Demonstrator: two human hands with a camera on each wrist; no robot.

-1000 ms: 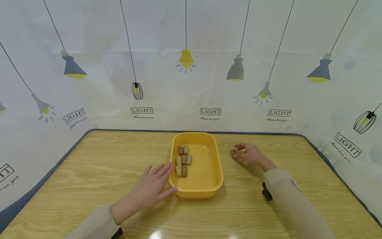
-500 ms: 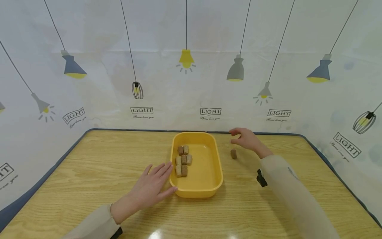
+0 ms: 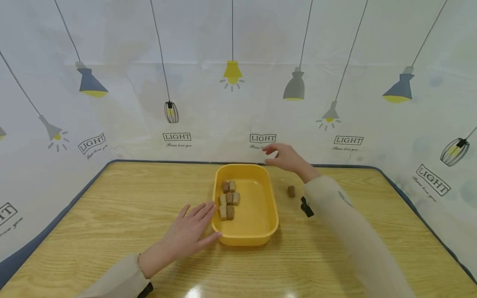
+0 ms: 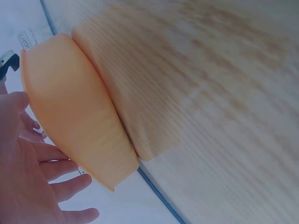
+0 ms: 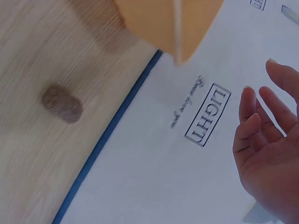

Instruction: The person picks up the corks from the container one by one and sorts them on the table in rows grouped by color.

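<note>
1. A single dark, stubby cork (image 3: 291,191) sits on the bench (image 3: 320,240), right of the yellow tub (image 3: 257,207) and apart from it.
2. Seven similar corks (image 3: 230,199) lie inside, along the tub's left side.
3. The right hand (image 3: 286,157) is raised near the tub's far right corner, its grip parted and loosely curved, pinching nothing.
4. The left hand (image 3: 182,238) has its grip spread, fingertips at the tub's left rim.
5. The cork looks light, slightly springy, grainy rather than slippery, and hardly fragile; thumb and fingertips across its rounded sides should suit it.
</note>
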